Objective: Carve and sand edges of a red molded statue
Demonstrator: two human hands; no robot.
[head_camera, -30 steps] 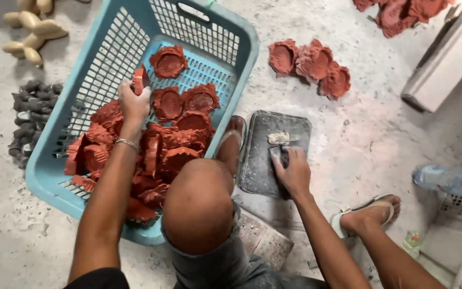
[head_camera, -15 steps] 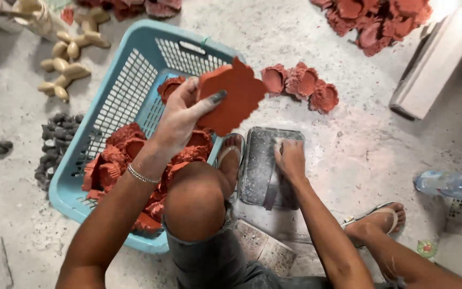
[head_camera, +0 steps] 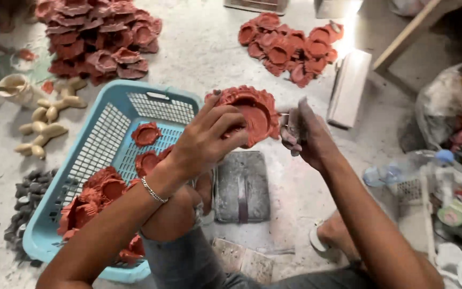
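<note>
clay lamp [head_camera: 252, 113]: red-brown, scalloped rim, shallow bowl | pose: tilted, bowl facing you | place: in your left hand [head_camera: 207, 140], above the blue basket [head_camera: 89, 160]

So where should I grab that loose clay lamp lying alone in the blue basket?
Pinch the clay lamp by its scalloped rim, coming straight down from above. It lies flat, bowl up, on the basket floor, apart from the pile, so the raised rim is free all round.
</note>
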